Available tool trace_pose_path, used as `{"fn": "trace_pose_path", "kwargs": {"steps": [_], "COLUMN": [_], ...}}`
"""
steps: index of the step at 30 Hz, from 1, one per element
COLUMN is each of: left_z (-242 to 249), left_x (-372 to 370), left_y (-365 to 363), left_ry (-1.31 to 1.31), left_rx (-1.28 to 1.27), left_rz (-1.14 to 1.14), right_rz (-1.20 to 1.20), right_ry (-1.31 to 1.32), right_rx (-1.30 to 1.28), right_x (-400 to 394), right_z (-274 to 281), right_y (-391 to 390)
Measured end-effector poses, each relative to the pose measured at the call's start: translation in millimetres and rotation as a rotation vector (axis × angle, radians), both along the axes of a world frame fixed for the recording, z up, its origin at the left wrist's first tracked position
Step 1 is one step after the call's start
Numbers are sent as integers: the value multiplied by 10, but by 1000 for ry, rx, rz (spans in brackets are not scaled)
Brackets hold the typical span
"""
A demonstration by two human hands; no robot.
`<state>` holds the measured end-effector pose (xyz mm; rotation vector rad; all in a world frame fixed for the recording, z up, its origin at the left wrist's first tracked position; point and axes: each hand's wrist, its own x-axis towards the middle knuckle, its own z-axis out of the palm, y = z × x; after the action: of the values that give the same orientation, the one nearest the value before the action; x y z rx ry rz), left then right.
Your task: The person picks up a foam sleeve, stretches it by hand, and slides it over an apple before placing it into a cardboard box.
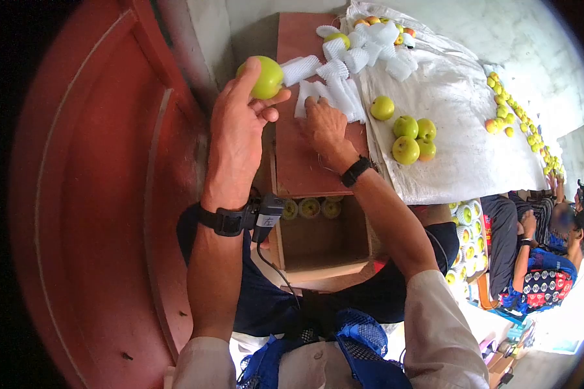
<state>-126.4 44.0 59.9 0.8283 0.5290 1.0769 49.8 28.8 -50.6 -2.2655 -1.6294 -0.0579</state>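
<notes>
In my left hand [235, 126] is a yellow-green apple [268, 79], raised at the left edge of a reddish board [298, 172]; thumb and fingers are closed around it. My right hand [328, 124] reaches over the board, its curled fingers gripping the edge of a white foam net sleeve [303, 104]. More foam net sleeves [355, 59] lie in a loose heap farther back on the board and sheet. To the right of my right hand, several bare apples [405, 150] rest together on a white woven sheet [457, 162].
Below the board sits an open cardboard box [321, 243] with several sleeved apples [309, 208] at its far side. A red door [97, 194] stands at left. At right are a packed box of apples [466, 233], a long apple pile [529, 129] and co-workers [551, 253].
</notes>
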Motion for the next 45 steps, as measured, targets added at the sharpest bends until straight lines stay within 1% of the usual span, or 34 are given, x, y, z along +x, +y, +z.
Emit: {"fn": "trace_pose_path", "kwargs": {"steps": [2,5,7,8,9,11,12,13,14,15,17,19,23,25,26,27,29,31,33,34,35,37,41,43,45], "left_z": [9,-6,-27,-48,-61,-67,-73,-78,-84,-87,-106,-100,-277,-353,-382,-491,-808,-878,-888,-859,-858,-880,-960,-942,-885], "left_x": [-17,-39,-48,-62,-68,-49,-28,-3,24,56,125,229,516,667,735,820,1004,1097,1161,1179,1198,1223,1240,1212,1189], "left_y": [23,36,42,45,68,71,56,35,16,2,-81,-185,-340,-439,-461,-501,-603,-744,-843,-885,-915,-949,-946,-969,-973], "left_ry": [8,-7,-11,-6,11,28,48,69,72,120,169,273,355,552,622,631,626,688,862,894,894,910,888,851,875], "left_rx": [-7,0,5,-6,14,29,53,77,72,120,172,274,342,481,529,537,783,816,991,1054,1064,1077,1102,1120,1095], "left_rz": [8,4,10,8,-23,-63,-68,-76,-87,-136,-196,-241,-314,-364,-473,-484,-508,-531,-564,-533,-546,-495,-509,-491,-516], "right_rz": [-4,19,28,30,25,60,69,57,58,61,36,-8,5,-17,-25,-33,-53,-51,-49,-46,-44,-47,-53,-61,-34], "right_ry": [-23,-28,204,360,363,675,781,782,930,1077,1159,1136,1183,1184,1190,1237,1292,1314,1315,1307,1299,1325,1318,1309,1340], "right_rx": [-14,33,104,152,144,316,330,329,393,460,528,587,673,725,737,759,793,789,811,819,827,843,851,843,837], "right_x": [32,62,143,182,237,390,497,561,627,676,774,850,1065,1133,1169,1199,1223,1192,1189,1189,1198,1231,1216,1195,1179], "right_z": [-43,-34,119,198,257,366,418,501,579,676,795,891,879,803,741,668,606,640,659,658,651,614,578,567,558], "right_y": [65,13,-112,-191,-264,-403,-473,-583,-700,-811,-1041,-1255,-1583,-1693,-1734,-1770,-1836,-1895,-1931,-1945,-1966,-2001,-2011,-2016,-2009]}}
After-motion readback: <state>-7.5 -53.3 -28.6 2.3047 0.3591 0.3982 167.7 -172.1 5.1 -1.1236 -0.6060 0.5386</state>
